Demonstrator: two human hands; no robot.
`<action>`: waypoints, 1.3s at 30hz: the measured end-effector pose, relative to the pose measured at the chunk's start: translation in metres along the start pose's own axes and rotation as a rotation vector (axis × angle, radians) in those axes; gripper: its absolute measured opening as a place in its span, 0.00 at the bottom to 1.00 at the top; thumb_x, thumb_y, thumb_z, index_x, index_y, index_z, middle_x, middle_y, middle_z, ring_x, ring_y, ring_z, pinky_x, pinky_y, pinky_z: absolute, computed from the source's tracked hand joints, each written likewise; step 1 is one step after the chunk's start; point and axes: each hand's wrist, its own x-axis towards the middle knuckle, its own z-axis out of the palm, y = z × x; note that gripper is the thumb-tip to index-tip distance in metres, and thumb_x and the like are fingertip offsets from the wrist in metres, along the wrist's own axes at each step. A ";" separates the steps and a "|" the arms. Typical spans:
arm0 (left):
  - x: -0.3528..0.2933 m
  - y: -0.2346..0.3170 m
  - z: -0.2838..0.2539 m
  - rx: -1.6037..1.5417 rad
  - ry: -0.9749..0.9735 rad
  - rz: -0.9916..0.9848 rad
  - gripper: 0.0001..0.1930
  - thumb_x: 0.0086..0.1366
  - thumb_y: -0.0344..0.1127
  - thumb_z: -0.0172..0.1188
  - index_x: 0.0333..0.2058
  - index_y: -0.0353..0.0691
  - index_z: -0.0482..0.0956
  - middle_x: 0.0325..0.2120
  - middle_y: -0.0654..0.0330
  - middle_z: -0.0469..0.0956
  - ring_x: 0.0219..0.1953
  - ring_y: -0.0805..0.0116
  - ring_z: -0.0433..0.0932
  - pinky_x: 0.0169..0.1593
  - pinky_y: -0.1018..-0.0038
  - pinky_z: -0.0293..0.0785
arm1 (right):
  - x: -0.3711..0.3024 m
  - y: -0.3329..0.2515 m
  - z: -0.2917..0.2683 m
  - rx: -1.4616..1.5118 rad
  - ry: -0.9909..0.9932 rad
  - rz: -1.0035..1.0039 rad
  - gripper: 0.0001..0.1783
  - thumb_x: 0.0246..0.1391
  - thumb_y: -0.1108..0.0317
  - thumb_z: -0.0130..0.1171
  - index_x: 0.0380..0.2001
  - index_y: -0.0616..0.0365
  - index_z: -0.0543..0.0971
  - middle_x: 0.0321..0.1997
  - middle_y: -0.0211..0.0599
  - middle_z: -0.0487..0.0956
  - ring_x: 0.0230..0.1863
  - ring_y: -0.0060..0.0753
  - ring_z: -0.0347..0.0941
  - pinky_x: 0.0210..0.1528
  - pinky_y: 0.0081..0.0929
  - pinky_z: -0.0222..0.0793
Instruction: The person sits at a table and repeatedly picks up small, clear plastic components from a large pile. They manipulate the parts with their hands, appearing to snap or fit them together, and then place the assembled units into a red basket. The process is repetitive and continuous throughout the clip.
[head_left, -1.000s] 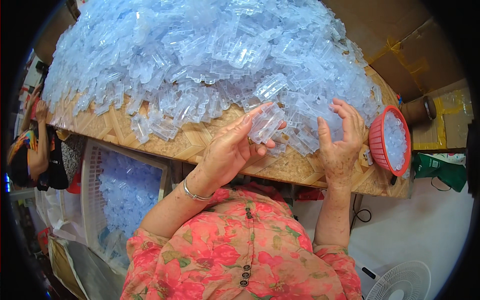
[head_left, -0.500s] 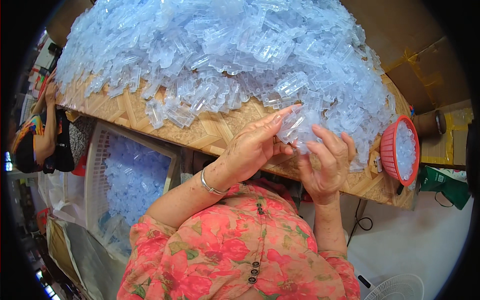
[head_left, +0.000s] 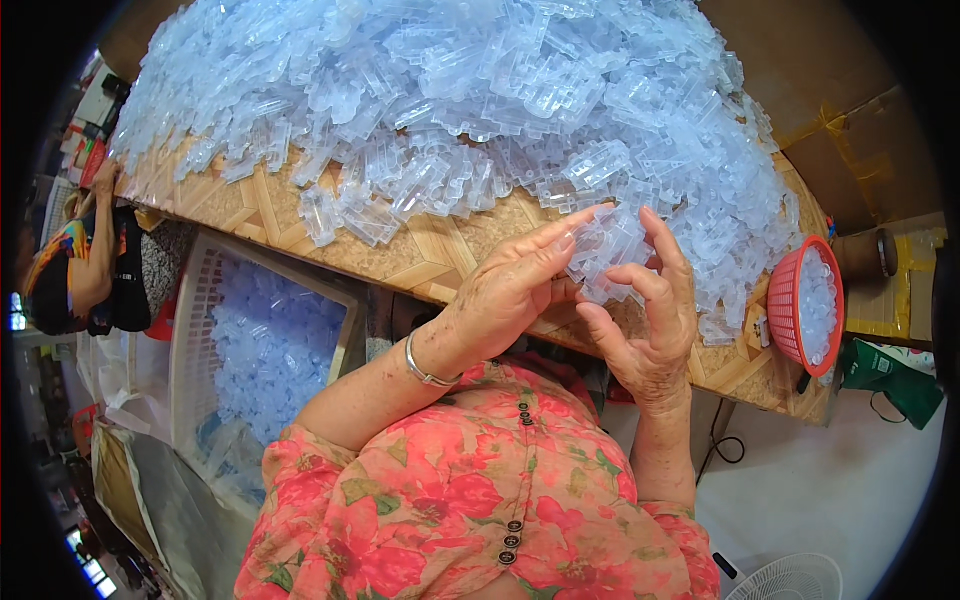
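Between thumb and fingers, my left hand (head_left: 510,285) pinches a small bunch of clear plastic pieces (head_left: 607,245), thin and moulded, at the table's front edge. Just to the right is my right hand (head_left: 650,320), its fingers curved and spread, with the thumb apart. Its fingertips come close to or touch the bunch; nothing shows gripped in it. Beyond both hands rises a large heap of the same clear, bluish plastic pieces (head_left: 430,80), some lying loose along its near side.
The wood-patterned table (head_left: 440,245) bears the heap. A red basket (head_left: 790,300) of clear pieces stands at its right end. At lower left, a white crate (head_left: 195,340) holds more pieces. Another person's arm (head_left: 103,230) reaches the table's far left. Cardboard (head_left: 850,150) stands behind.
My right hand's fingers have spread wider, the thumb moving away from the bunch. My left hand still pinches it. The whole view has shifted slightly.
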 end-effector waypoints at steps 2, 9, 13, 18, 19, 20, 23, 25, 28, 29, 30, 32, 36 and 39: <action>0.000 0.000 0.000 0.004 0.001 0.002 0.27 0.74 0.43 0.44 0.67 0.36 0.57 0.60 0.59 0.67 0.57 0.71 0.70 0.56 0.69 0.70 | 0.001 0.000 -0.001 0.001 -0.010 0.002 0.23 0.37 0.68 0.75 0.39 0.51 0.78 0.64 0.53 0.68 0.61 0.51 0.68 0.56 0.40 0.68; -0.001 0.003 0.004 -0.026 0.057 -0.021 0.25 0.75 0.40 0.43 0.66 0.38 0.59 0.52 0.61 0.72 0.45 0.74 0.73 0.50 0.75 0.72 | -0.002 0.007 -0.003 0.133 0.009 0.015 0.26 0.45 0.63 0.72 0.47 0.57 0.75 0.64 0.55 0.68 0.59 0.47 0.70 0.56 0.37 0.68; 0.005 0.004 0.004 -0.033 -0.010 -0.016 0.26 0.75 0.40 0.43 0.67 0.36 0.55 0.52 0.58 0.73 0.44 0.73 0.73 0.48 0.75 0.72 | -0.006 0.005 -0.001 0.688 0.133 0.352 0.30 0.59 0.52 0.61 0.55 0.62 0.69 0.63 0.53 0.69 0.60 0.41 0.71 0.56 0.33 0.69; 0.012 0.006 0.008 -0.008 -0.024 -0.019 0.31 0.73 0.44 0.47 0.68 0.35 0.51 0.56 0.47 0.71 0.44 0.73 0.76 0.47 0.76 0.73 | 0.022 0.025 -0.026 0.734 0.314 0.625 0.20 0.66 0.61 0.51 0.55 0.63 0.69 0.58 0.45 0.72 0.37 0.29 0.80 0.34 0.16 0.77; 0.011 0.007 0.008 -0.003 -0.021 -0.023 0.32 0.73 0.44 0.47 0.68 0.35 0.51 0.56 0.46 0.71 0.44 0.73 0.76 0.47 0.76 0.73 | 0.024 0.034 -0.031 0.582 0.333 0.601 0.20 0.65 0.62 0.52 0.54 0.63 0.70 0.57 0.45 0.73 0.37 0.28 0.80 0.35 0.18 0.77; 0.011 0.008 0.009 0.004 -0.018 -0.031 0.32 0.73 0.44 0.47 0.68 0.35 0.50 0.56 0.45 0.70 0.45 0.73 0.75 0.47 0.77 0.73 | 0.026 0.042 -0.040 0.431 0.353 0.579 0.19 0.64 0.63 0.53 0.54 0.63 0.71 0.56 0.44 0.74 0.36 0.27 0.79 0.36 0.19 0.76; 0.009 0.007 0.007 0.007 0.002 -0.034 0.32 0.73 0.44 0.47 0.68 0.35 0.51 0.57 0.44 0.70 0.44 0.73 0.75 0.48 0.77 0.73 | 0.035 0.070 -0.061 -0.012 0.324 0.535 0.19 0.60 0.66 0.56 0.52 0.62 0.74 0.51 0.44 0.77 0.36 0.27 0.78 0.40 0.24 0.74; 0.009 0.007 0.006 0.021 -0.017 -0.036 0.30 0.74 0.44 0.45 0.68 0.36 0.52 0.56 0.48 0.71 0.45 0.74 0.75 0.49 0.77 0.72 | 0.045 0.090 -0.071 -0.168 0.293 0.519 0.21 0.56 0.65 0.59 0.52 0.61 0.75 0.48 0.46 0.79 0.37 0.28 0.78 0.43 0.28 0.73; 0.011 0.004 0.006 0.032 -0.034 -0.059 0.29 0.75 0.44 0.45 0.68 0.37 0.53 0.56 0.51 0.72 0.45 0.75 0.74 0.49 0.77 0.71 | 0.063 0.126 -0.077 -0.221 0.261 0.534 0.28 0.51 0.58 0.64 0.54 0.60 0.75 0.48 0.48 0.80 0.40 0.34 0.78 0.47 0.33 0.71; 0.011 0.004 0.006 0.032 -0.036 -0.068 0.29 0.75 0.44 0.45 0.68 0.37 0.53 0.56 0.51 0.72 0.45 0.75 0.74 0.49 0.77 0.71 | 0.070 0.135 -0.077 -0.256 0.235 0.558 0.31 0.50 0.55 0.65 0.55 0.60 0.75 0.49 0.49 0.80 0.42 0.36 0.77 0.48 0.34 0.71; 0.011 0.004 0.006 0.037 -0.036 -0.071 0.29 0.75 0.44 0.45 0.68 0.37 0.53 0.56 0.51 0.72 0.45 0.75 0.74 0.49 0.77 0.72 | 0.077 0.140 -0.079 -0.293 0.209 0.582 0.34 0.49 0.53 0.66 0.56 0.60 0.75 0.50 0.50 0.79 0.43 0.38 0.77 0.49 0.35 0.71; 0.011 0.004 0.006 0.047 -0.031 -0.077 0.29 0.75 0.44 0.45 0.68 0.37 0.53 0.57 0.51 0.72 0.45 0.75 0.74 0.49 0.77 0.72 | 0.088 0.147 -0.080 -0.499 0.077 0.540 0.35 0.49 0.53 0.68 0.57 0.60 0.74 0.51 0.45 0.78 0.38 0.28 0.77 0.45 0.29 0.73; 0.010 0.006 0.006 0.047 -0.002 -0.060 0.31 0.74 0.44 0.46 0.68 0.35 0.52 0.57 0.46 0.71 0.45 0.73 0.75 0.48 0.76 0.73 | 0.091 0.151 -0.079 -0.599 -0.026 0.432 0.34 0.49 0.55 0.69 0.58 0.57 0.74 0.56 0.45 0.76 0.29 0.25 0.77 0.34 0.26 0.75; 0.010 0.006 0.002 0.025 -0.018 -0.066 0.28 0.75 0.42 0.43 0.68 0.37 0.52 0.57 0.51 0.71 0.45 0.74 0.75 0.49 0.77 0.72 | 0.083 0.122 -0.080 -0.117 0.097 0.646 0.33 0.48 0.57 0.68 0.57 0.59 0.74 0.52 0.45 0.78 0.27 0.27 0.77 0.36 0.27 0.75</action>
